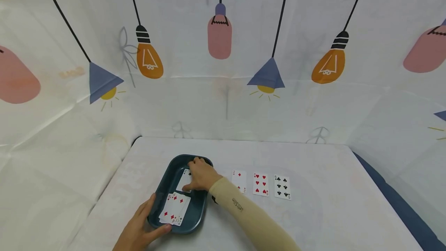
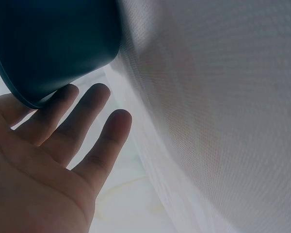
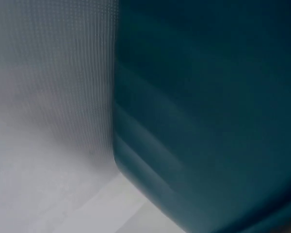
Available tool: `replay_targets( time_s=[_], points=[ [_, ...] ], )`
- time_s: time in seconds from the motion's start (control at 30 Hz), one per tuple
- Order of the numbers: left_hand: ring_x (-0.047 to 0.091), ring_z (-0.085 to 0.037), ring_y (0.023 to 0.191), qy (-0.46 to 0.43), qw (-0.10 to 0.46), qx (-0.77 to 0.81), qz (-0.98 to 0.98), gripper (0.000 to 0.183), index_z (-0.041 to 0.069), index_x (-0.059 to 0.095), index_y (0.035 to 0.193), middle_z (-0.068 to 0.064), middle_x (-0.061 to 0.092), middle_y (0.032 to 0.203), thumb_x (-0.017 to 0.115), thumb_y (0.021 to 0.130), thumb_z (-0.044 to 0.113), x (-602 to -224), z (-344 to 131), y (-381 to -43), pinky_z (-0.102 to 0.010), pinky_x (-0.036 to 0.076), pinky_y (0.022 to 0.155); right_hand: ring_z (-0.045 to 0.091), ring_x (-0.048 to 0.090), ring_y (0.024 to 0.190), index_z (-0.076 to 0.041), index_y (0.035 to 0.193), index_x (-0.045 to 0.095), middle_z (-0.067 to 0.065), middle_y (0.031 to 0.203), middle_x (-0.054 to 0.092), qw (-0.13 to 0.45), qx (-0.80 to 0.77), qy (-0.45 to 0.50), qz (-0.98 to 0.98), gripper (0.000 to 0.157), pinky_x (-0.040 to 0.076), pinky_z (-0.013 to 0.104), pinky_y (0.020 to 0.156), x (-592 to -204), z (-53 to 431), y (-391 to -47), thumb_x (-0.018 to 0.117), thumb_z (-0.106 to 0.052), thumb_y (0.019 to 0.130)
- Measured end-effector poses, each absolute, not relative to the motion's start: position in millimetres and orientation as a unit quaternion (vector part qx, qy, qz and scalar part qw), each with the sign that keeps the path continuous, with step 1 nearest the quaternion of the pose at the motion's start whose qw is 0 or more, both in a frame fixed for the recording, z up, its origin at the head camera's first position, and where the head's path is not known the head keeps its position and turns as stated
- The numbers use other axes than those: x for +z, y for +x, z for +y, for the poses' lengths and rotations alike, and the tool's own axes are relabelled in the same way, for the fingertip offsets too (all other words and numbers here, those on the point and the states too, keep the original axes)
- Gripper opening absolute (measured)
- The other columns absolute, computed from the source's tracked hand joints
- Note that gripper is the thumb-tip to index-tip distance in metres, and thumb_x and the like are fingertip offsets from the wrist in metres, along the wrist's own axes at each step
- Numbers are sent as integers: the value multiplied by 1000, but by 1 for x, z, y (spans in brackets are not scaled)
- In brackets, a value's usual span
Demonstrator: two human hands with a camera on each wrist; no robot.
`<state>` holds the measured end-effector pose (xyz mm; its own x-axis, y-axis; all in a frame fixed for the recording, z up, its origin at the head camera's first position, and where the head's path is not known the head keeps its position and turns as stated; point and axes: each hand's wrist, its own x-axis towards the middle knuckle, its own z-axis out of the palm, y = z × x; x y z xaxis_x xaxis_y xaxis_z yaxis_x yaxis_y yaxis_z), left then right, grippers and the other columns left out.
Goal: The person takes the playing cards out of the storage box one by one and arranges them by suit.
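Observation:
A dark teal tray [image 1: 205, 204] stands on the white table with playing cards inside. In its near half lies a small overlapping pile, a diamond card [image 1: 175, 209] on top. Farther in is another card [image 1: 182, 181], partly covered by my right hand [image 1: 202, 175]. That hand reaches over the tray's right rim, thumb and fingers apart at opposite ends of this card; whether they grip it is hidden. My left hand [image 1: 139, 226] rests against the tray's near left corner, thumb at the rim. In the left wrist view, its fingers [image 2: 89, 104] extend loosely beside the tray's outer wall.
Right of the tray, three face-up cards lie in a row: a diamond card [image 1: 239, 181], a six of hearts [image 1: 261, 184] and a six of clubs [image 1: 282, 187]. A white sheet [image 1: 223, 100] printed with lamps hangs behind the table. The tray's wall [image 3: 208, 121] fills much of the right wrist view.

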<state>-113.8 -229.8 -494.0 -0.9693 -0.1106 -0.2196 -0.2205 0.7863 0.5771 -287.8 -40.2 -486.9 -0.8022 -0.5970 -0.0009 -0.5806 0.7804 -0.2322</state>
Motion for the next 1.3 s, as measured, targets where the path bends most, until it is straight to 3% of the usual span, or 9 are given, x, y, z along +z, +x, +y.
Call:
replay_targets(
  time_s=[0.37,0.9,1.3],
  points=[
    [46,-50,130,-83,82,317,941,121,8,20,162,-30,35,154,80,74,66,-493,-228,-113,-68,45,99,20,58,113,-9,131,64,7,126,61,23,-66,-316,946,85,53,36,98,-495,-43,-289,80,-68,72],
    [46,-51,130,-90,82,318,940,123,9,20,162,-29,35,155,80,73,67,-495,-229,-112,-68,45,98,19,58,105,-8,125,67,7,119,61,26,-65,-317,946,82,55,35,93,-497,-44,-291,82,-68,70],
    [47,-50,128,-97,89,319,939,124,10,19,162,-29,34,155,81,71,67,-494,-230,-113,-67,46,97,20,58,109,-8,129,66,7,124,61,30,-46,-325,944,84,54,33,96,-496,-45,-290,78,-69,73]
  ],
)
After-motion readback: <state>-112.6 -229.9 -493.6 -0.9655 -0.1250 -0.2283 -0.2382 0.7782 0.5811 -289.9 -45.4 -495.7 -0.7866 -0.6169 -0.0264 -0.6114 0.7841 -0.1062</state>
